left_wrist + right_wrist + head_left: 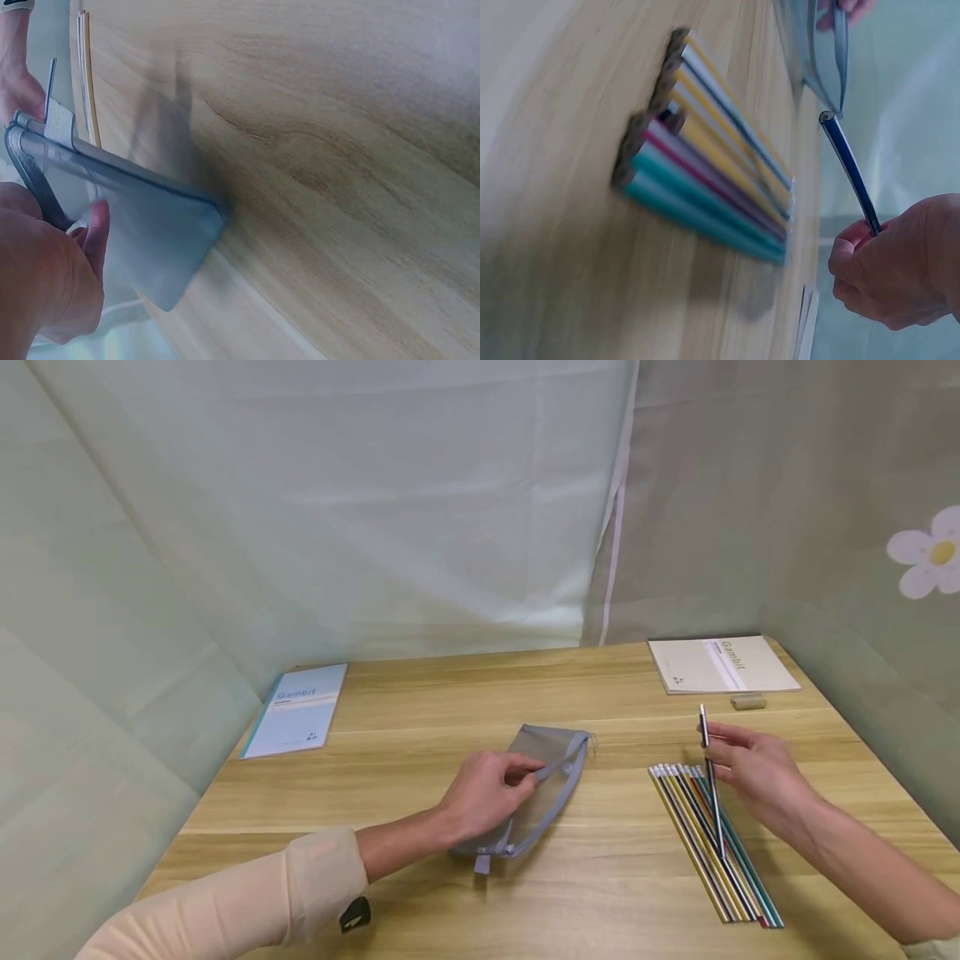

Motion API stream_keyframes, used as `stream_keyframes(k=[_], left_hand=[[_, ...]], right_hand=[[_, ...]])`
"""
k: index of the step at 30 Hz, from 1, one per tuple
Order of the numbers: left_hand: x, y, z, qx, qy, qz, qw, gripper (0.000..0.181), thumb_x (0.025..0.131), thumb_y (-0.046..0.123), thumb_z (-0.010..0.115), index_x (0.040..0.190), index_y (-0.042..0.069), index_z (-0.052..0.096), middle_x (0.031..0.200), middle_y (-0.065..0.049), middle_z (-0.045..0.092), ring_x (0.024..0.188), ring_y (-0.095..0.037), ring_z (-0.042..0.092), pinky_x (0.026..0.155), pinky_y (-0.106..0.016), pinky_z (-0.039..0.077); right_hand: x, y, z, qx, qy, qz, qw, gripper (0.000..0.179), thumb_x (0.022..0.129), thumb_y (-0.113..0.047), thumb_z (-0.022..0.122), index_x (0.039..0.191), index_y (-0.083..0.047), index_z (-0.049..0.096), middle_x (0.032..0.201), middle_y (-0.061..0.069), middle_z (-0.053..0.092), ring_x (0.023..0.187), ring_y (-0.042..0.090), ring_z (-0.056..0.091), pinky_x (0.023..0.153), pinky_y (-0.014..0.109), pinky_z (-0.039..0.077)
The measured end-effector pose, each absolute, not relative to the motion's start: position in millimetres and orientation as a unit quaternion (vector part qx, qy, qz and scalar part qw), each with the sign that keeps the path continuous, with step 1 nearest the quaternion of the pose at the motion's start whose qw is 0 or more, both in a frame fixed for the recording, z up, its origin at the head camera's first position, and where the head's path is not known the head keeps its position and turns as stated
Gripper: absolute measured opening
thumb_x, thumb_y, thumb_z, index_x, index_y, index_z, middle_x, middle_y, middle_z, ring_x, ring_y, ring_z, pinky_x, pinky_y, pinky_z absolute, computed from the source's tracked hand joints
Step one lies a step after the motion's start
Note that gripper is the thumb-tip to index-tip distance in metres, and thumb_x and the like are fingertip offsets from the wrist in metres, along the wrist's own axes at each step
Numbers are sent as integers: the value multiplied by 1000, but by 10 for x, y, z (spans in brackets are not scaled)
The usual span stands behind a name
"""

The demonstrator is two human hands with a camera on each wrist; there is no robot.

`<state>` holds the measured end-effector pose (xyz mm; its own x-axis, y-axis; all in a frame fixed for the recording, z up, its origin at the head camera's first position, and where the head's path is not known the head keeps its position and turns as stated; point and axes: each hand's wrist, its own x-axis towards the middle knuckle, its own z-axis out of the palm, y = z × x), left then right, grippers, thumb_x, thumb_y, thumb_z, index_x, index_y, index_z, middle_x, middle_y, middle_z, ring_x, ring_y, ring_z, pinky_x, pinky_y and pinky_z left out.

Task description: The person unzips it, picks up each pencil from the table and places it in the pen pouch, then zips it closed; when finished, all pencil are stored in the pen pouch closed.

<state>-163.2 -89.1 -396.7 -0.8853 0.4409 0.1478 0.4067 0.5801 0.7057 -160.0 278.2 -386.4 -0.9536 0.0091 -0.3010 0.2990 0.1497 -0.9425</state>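
My left hand [489, 793] pinches the opening edge of a grey mesh zip pouch [551, 742]. The pouch stands tilted on the table, and its mouth gapes in the left wrist view. In my right hand [761, 768] a dark blue and silver striped pencil [712, 793] is held near its eraser end, with the other end pointing down. Below it lies a row of several striped pencils [693, 843] in yellow, dark, red and green, side by side on the table. In the right wrist view the held pencil [851, 172] is raised above the table, apart from the row.
A blue notebook [296, 710] lies at the back left of the wooden table [420, 710]. At the back right is a cream notebook [723, 664], with a small brownish cylinder [748, 702] in front of it. Fabric curtains [420, 510] surround the table.
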Motion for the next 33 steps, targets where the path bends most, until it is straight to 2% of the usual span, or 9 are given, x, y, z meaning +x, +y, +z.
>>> stream_keyframes(k=[3,5,9,14,20,25,33], left_hand=[[-1647,-886,-3970,239,891,385,11,22,100,10,67,118,7,81,107,-2,80,94,-10,75,78,-25,60],[-1653,-884,-3971,238,891,386,8,22,100,10,68,117,7,81,105,-2,80,91,-10,75,76,-24,60],[-1665,-879,-3982,237,889,392,6,20,100,10,69,115,8,81,105,-3,80,85,-9,74,72,-23,60],[-1672,-867,-3999,233,890,393,3,18,99,10,69,113,9,80,105,-2,80,82,-7,72,71,-22,59],[-1673,-851,-4015,220,887,405,-2,18,99,9,68,113,9,79,98,0,78,81,-7,71,67,-22,59],[-1672,-844,-4060,190,879,437,-3,19,99,9,68,114,10,79,95,3,74,81,-7,68,64,-23,58],[-1682,-792,-4208,136,851,507,-19,17,96,5,71,110,8,81,97,-1,75,83,-11,67,71,-21,57]], right_hand=[[-1615,2639,-3833,92,748,-647,118,58,111,-8,49,161,11,26,140,12,46,109,6,51,83,16,51],[-1619,2547,-3822,86,752,-642,121,57,111,-7,50,160,12,28,142,13,47,109,5,52,83,16,51],[-1619,2379,-3819,80,752,-643,119,56,109,-5,53,158,13,32,133,9,53,102,0,53,83,17,53],[-1612,2210,-3829,74,739,-659,116,55,107,-1,56,156,14,35,122,6,57,97,3,55,82,19,55],[-1619,2044,-3841,65,728,-672,116,55,104,4,58,154,16,37,121,7,60,97,2,57,83,19,56],[-1621,1926,-3849,59,722,-679,121,55,103,6,59,154,16,39,123,12,59,102,7,58,85,20,57],[-1616,1786,-3863,51,724,-677,126,54,102,5,61,153,13,43,132,19,59,107,12,62,89,22,58]])
